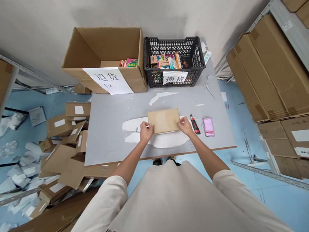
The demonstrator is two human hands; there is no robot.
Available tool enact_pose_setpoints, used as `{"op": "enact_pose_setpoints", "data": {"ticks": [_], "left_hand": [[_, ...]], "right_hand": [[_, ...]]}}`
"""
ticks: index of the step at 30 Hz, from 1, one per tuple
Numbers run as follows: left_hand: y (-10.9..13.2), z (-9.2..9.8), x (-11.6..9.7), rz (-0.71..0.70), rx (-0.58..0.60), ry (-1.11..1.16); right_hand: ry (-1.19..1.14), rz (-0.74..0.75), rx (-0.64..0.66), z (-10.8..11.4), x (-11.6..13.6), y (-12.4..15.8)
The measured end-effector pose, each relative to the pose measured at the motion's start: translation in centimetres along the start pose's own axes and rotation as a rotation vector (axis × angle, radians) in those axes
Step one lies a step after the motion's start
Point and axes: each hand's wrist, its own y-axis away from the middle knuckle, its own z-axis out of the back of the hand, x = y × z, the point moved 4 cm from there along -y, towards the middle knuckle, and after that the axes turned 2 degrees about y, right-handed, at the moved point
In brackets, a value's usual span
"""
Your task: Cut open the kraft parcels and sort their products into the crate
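A flat brown cardboard box (pixel 164 120) is between my hands, over the near part of the grey table. My left hand (pixel 146 131) pinches its left edge near the lower corner. At the opposite end, my right hand (pixel 185 126) has its fingers closed on the right edge. Beneath the box lies a white worn patch or sheet (pixel 165 141); which of the two I cannot tell. A red and black utility knife (pixel 195 124) rests just right of my right hand. Beyond it lies a pink, blurred-out phone-like object (pixel 208 126).
At the back of the table (pixel 105 125) stand an open carton (pixel 106 51) and a black plastic crate (pixel 173 73), both holding small colourful boxes. Discarded cartons (pixel 66 154) and white scraps cover the floor at left. Shelves with large boxes (pixel 279 70) flank the right side.
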Motion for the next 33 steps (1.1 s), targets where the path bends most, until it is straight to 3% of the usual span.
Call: {"op": "enact_pose_setpoints", "data": {"ticks": [4,11,16,21,26,33], "left_hand": [[0.3,-0.4,1.3,-0.014,0.054,-0.058],[-0.5,-0.6,1.6,0.026,0.108,0.02],[-2.3,-0.7,0.6,0.101,0.119,0.154],[-3.1,-1.3,-1.0,0.157,0.258,0.299],[-2.6,-0.7,-2.1,0.129,0.217,0.348],[-3.0,1.0,-3.8,0.012,0.103,0.363]], "right_hand": [[0.076,-0.049,0.015,0.2,-1.5,0.1],[0.013,-0.063,0.025,0.0,-2.0,-0.6],[-0.084,0.018,0.098,-0.7,0.2,-1.6],[-0.262,-0.044,0.247,-2.1,2.9,-1.6],[-0.348,-0.126,0.172,-1.6,3.9,-0.8],[-0.274,0.013,-0.002,0.8,4.2,-1.7]]}}
